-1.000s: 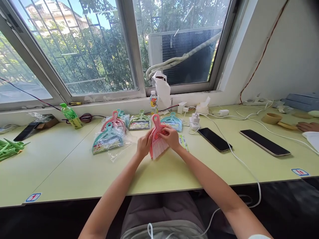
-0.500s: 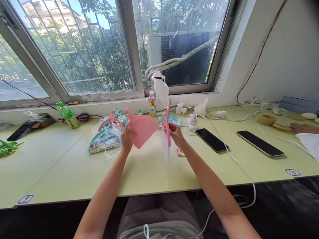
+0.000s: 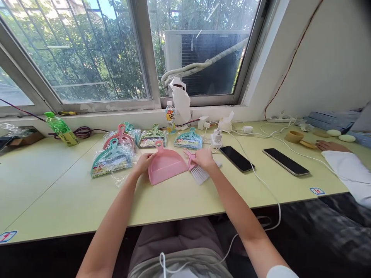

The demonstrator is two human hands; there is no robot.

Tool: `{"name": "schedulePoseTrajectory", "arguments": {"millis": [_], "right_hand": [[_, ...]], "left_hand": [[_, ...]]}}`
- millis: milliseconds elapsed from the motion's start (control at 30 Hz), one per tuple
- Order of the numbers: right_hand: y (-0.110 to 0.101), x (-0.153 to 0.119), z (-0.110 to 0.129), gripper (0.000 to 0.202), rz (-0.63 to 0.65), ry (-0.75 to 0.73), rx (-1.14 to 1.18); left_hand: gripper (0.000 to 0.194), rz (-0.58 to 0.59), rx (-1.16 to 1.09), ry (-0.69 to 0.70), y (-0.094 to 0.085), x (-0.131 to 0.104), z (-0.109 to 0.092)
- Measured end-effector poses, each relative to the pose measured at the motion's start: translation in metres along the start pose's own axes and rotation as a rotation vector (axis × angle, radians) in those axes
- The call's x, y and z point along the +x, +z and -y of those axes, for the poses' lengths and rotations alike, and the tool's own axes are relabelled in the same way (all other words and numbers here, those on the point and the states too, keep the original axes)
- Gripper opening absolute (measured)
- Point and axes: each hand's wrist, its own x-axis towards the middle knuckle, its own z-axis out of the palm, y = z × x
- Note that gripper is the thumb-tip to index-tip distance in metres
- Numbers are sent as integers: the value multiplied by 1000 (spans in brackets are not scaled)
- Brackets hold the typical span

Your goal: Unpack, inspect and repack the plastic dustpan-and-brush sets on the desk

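A person's hands work a pale yellow-green desk: the left hand's grip pinches one pink, fan-shaped plastic dustpan at its ten-o'clock edge, apparently to steady it; the right hand is closed around one pink brush with white bristles, at the pan's three o'clock. At least five labelled plastic dustpan sets, a cluster toward nine, green at eleven, blue at one, probably sit back to spare elbow room. Two black-screened phones lie toward three.
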Motion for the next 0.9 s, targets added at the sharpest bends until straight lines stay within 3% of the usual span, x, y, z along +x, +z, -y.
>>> {"name": "schedulePoseTrajectory", "arguments": {"millis": [100,333,500,600,667,767,900], "right_hand": [[1,1,-1,31,-21,4,18],[4,1,-4,29,-3,10,50],[-11,6,-25,32,-187,-6,338],[-22,0,-26,38,-181,-147,543],[-24,-8,-12,35,-111,-262,514],[-17,-23,20,27,-44,-346,284],[-7,-30,42,31,-50,-272,116]], "left_hand": [[53,-12,216,-32,-4,-2,3],[59,-25,335,-73,-8,-9,-6],[57,26,391,13,-2,-14,-14],[52,-25,404,34,12,-16,-21],[49,-41,386,34,24,-18,-26],[43,67,195,50,39,-20,-34],[47,377,-203,-59,40,-23,-44]]}}
